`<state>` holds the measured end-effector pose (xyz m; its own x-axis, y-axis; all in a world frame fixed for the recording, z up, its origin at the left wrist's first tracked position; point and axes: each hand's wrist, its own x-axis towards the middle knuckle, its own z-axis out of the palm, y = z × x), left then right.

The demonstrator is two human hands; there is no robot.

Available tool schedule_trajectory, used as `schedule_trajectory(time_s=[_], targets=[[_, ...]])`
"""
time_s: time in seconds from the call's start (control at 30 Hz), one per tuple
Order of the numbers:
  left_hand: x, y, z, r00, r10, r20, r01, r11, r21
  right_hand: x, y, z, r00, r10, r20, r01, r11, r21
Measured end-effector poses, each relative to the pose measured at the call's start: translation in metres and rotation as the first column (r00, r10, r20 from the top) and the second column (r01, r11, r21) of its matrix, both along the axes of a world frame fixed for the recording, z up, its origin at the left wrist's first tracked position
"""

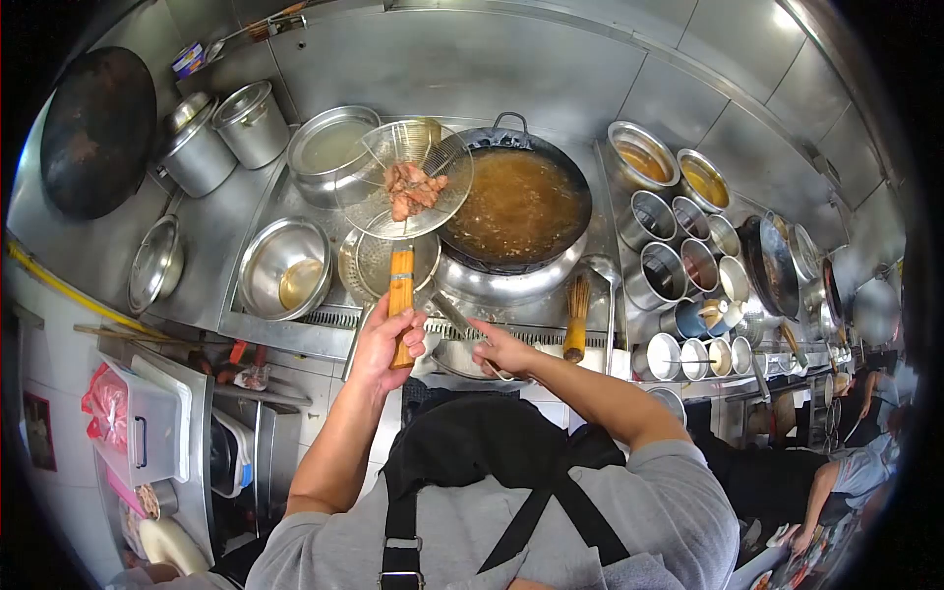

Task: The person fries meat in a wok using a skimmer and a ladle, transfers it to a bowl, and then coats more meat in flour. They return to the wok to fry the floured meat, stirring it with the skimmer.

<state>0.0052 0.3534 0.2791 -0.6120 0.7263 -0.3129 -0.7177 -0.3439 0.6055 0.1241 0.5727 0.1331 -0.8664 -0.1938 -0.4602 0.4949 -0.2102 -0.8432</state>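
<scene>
My left hand (386, 339) is wrapped round the wooden handle of a wire strainer (369, 182), which holds several browned meat pieces (413, 189). The strainer hangs left of a black wok (578, 218) of brown bubbling oil (516, 202), its mesh overlapping the rim. My right hand (500, 349) closes on a metal handle (452, 313) that slants up to the left; what its far end belongs to is hidden. A perforated metal colander (372, 264) sits below the strainer, partly covered. Near my right forearm a bamboo wok brush (576, 320) lies on the stove edge.
On the left stand a steel bowl (258, 267), a pot of cloudy liquid (339, 147) and lidded pots (254, 123). To the right are bowls of yellow liquid (704, 182) and several seasoning containers (659, 273). A co-worker's arm (818, 501) shows at far right.
</scene>
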Motion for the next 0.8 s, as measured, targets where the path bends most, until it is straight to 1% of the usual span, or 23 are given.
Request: schedule_trajectory(time_s=[0.03, 0.07, 0.1, 0.13, 0.17, 0.2, 0.23, 0.27, 0.3, 0.33, 0.37, 0.43, 0.47, 0.5, 0.53, 0.57, 0.6, 0.63, 0.7, 0.73, 0.77, 0.8], targets=[[0.001, 0.0, -0.002, 1.0, 0.004, 0.001, -0.004, 1.0, -0.002, -0.003, 0.0, -0.002, 0.999, 0.036, -0.016, -0.035, 0.998, 0.047], [0.002, 0.001, -0.006, 1.0, -0.014, 0.0, 0.014, 1.0, -0.002, 0.0, 0.006, -0.006, 0.995, 0.099, -0.03, -0.1, 0.993, -0.063], [0.002, 0.002, -0.008, 0.999, -0.036, -0.003, 0.036, 0.999, -0.002, 0.007, 0.018, -0.015, 0.995, 0.095, -0.03, -0.097, 0.993, -0.068], [0.002, 0.003, -0.008, 0.999, -0.036, -0.003, 0.036, 0.999, -0.037, 0.017, 0.033, -0.022, 0.969, 0.206, -0.133, -0.177, 0.963, 0.203], [0.003, 0.005, -0.008, 0.999, -0.045, -0.003, 0.045, 0.998, -0.042, 0.031, 0.05, -0.028, 0.922, 0.333, -0.197, -0.21, 0.859, 0.467], [0.003, 0.006, -0.008, 0.999, -0.054, -0.007, 0.054, 0.997, -0.051, 0.055, 0.07, -0.028, 0.928, 0.316, -0.195, -0.129, 0.767, 0.629], [0.003, 0.009, -0.008, 0.998, -0.061, -0.011, 0.06, 0.997, -0.057, 0.083, 0.091, -0.026, 0.933, 0.301, -0.195, -0.046, 0.639, 0.768], [0.004, 0.01, -0.009, 0.998, -0.066, -0.023, 0.065, 0.996, -0.055, 0.115, 0.105, -0.028, 1.0, 0.002, -0.025, 0.016, 0.719, 0.695], [0.003, 0.012, -0.009, 0.997, -0.067, -0.026, 0.066, 0.997, -0.051, 0.144, 0.106, -0.021, 0.969, -0.219, -0.113, 0.214, 0.526, 0.823], [0.002, 0.015, -0.009, 0.996, -0.078, -0.039, 0.076, 0.995, -0.063, 0.18, 0.115, -0.04, 0.939, -0.326, -0.106, 0.233, 0.381, 0.895], [0.003, 0.017, -0.01, 0.995, -0.088, -0.049, 0.084, 0.993, -0.081, 0.218, 0.122, -0.072, 0.897, -0.429, -0.112, 0.228, 0.232, 0.946], [0.002, 0.021, -0.012, 0.994, -0.096, -0.061, 0.09, 0.992, -0.087, 0.279, 0.112, -0.129, 0.832, -0.536, -0.144, 0.231, 0.099, 0.968], [0.001, 0.025, -0.013, 0.992, -0.106, -0.062, 0.1, 0.991, -0.091, 0.305, 0.119, -0.21, 0.792, -0.557, -0.249, 0.409, 0.182, 0.894], [0.0, 0.028, -0.012, 0.991, -0.116, -0.064, 0.11, 0.989, -0.095, 0.329, 0.125, -0.286, 0.739, -0.583, -0.339, 0.566, 0.263, 0.781], [0.0, 0.032, -0.01, 0.991, -0.118, -0.058, 0.112, 0.989, -0.1, 0.319, 0.114, -0.252, 0.724, -0.654, -0.22, 0.581, 0.406, 0.705], [-0.001, 0.035, -0.01, 0.991, -0.12, -0.064, 0.114, 0.989, -0.099, 0.31, 0.103, -0.222, 0.698, -0.711, -0.081, 0.599, 0.519, 0.609], [-0.005, 0.037, -0.011, 0.989, -0.132, -0.06, 0.125, 0.986, -0.107, 0.295, 0.089, -0.177, 0.664, -0.745, 0.067, 0.616, 0.596, 0.515], [-0.008, 0.039, -0.012, 0.988, -0.143, -0.057, 0.136, 0.984, -0.115, 0.288, 0.087, -0.151, 0.664, -0.745, 0.062, 0.621, 0.595, 0.51], [-0.014, 0.043, -0.011, 0.984, -0.155, -0.088, 0.144, 0.983, -0.116, 0.275, 0.083, -0.103, 0.593, -0.805, -0.013, 0.555, 0.397, 0.731], [-0.015, 0.044, -0.01, 0.977, -0.165, -0.133, 0.149, 0.981, -0.123, 0.271, 0.074, -0.066, 0.566, -0.821, -0.083, 0.61, 0.348, 0.712], [-0.015, 0.044, -0.011, 0.969, -0.176, -0.175, 0.154, 0.979, -0.131, 0.281, 0.071, -0.06, 0.563, -0.821, -0.094, 0.617, 0.342, 0.709], [-0.013, 0.044, -0.013, 0.956, -0.157, -0.247, 0.119, 0.979, -0.163, 0.297, 0.07, -0.063, 0.657, -0.683, -0.319, 0.607, 0.228, 0.761]])
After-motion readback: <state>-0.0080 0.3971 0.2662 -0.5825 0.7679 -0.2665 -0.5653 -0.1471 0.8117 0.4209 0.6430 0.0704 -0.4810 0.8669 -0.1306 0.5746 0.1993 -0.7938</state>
